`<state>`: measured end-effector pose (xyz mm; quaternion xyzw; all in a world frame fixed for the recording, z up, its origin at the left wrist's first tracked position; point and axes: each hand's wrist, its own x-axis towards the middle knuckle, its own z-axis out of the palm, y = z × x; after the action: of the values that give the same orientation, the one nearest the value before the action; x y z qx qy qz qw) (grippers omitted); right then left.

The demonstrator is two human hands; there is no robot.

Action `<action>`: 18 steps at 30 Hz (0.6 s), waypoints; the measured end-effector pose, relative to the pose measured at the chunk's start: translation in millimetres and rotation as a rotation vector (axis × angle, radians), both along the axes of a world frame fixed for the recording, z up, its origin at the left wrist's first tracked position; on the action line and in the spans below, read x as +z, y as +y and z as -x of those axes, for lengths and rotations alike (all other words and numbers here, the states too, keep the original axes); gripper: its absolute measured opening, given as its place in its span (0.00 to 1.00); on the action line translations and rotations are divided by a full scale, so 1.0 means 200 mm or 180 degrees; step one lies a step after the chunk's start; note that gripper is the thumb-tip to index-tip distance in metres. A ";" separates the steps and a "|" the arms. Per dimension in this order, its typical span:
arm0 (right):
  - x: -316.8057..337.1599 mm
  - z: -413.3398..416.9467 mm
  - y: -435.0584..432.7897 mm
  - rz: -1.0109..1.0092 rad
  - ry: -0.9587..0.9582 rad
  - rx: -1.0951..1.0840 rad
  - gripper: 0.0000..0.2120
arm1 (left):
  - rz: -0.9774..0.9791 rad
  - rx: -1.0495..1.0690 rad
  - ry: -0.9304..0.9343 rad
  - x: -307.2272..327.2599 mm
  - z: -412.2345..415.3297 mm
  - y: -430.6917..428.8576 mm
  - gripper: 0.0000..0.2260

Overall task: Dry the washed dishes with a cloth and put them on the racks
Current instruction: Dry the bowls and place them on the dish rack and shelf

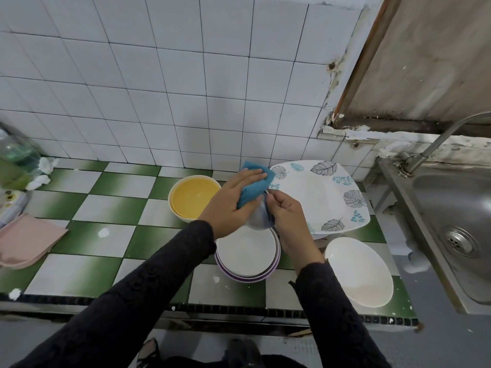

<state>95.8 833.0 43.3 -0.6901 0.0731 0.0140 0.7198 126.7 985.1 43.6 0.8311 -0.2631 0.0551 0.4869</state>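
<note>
My left hand [233,200] holds a teal cloth [256,185] against a small shiny dish [259,220], which looks like a glass or metal cup. My right hand [288,215] grips that dish from the right side. Both hands hover above a stack of white plates with a purple rim [248,254] on the checkered counter. A yellow bowl [194,199] sits to the left of the hands. A large square leaf-patterned plate [318,195] lies behind on the right. A white oval bowl [358,270] rests at the front right.
A steel sink [457,229] with a tap [438,139] is at the right. A pink folded cloth [26,240] and a green bottle [16,160] are at the far left. White tiled wall [186,88] stands behind the green-and-white counter [106,208].
</note>
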 end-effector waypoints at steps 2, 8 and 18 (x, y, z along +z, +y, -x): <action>0.00 -0.02 -0.02 -0.0373 0.0027 -0.0112 0.12 | 0.0891 0.0324 0.1042 0.03 -0.01 0.02 0.13; -0.01 -0.04 0.01 -0.2394 0.0247 -0.0485 0.06 | 0.2036 0.0747 0.2132 -0.06 0.01 0.01 0.14; 0.05 -0.04 0.07 -0.2842 0.0078 -0.0700 0.07 | 0.1565 0.0809 0.1073 -0.07 0.22 -0.20 0.24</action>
<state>103.2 847.1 53.7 -0.3005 0.1411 -0.0242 0.9430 83.3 945.7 28.7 0.7122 -0.0516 0.0389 0.6990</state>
